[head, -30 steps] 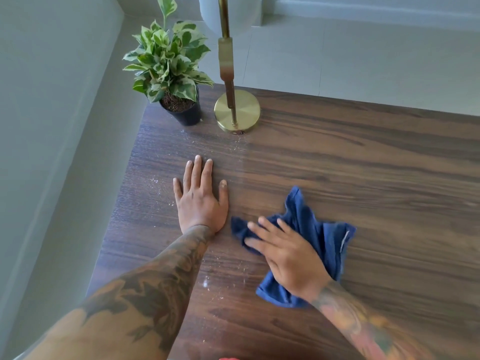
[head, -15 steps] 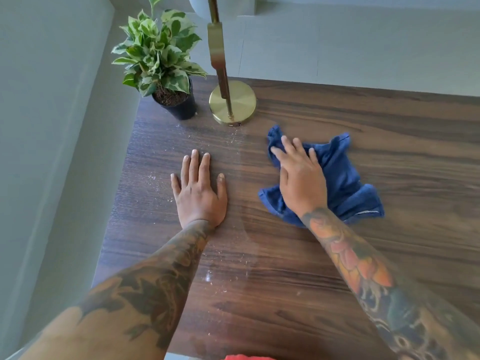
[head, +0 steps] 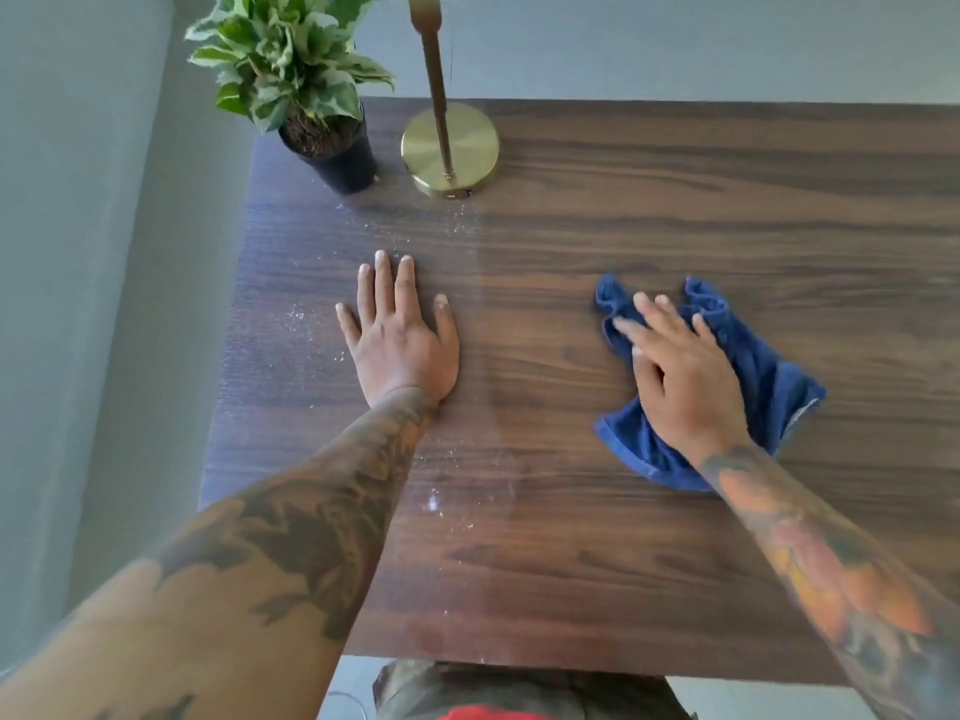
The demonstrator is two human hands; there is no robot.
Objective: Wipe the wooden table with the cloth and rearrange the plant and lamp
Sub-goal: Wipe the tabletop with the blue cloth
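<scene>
Nearest us, white specks [head: 434,504] dust the wooden table [head: 597,553] beside our left forearm. Our left hand [head: 402,340] lies flat, fingers straight, bracing on the wood. Our right hand [head: 685,381] presses the crumpled blue cloth [head: 769,376] down with spread fingers, right of centre. Farther back, the potted plant [head: 306,85] and brass lamp [head: 449,145] stand side by side near the far left corner. We judge firm, overlapping strokes toward the dusty left side would serve best.

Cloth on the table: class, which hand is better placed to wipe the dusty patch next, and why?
Right. The right hand already presses the blue cloth flat. The white dust lies beside the left hand, which rests open on the wooden table, holding nothing.
</scene>
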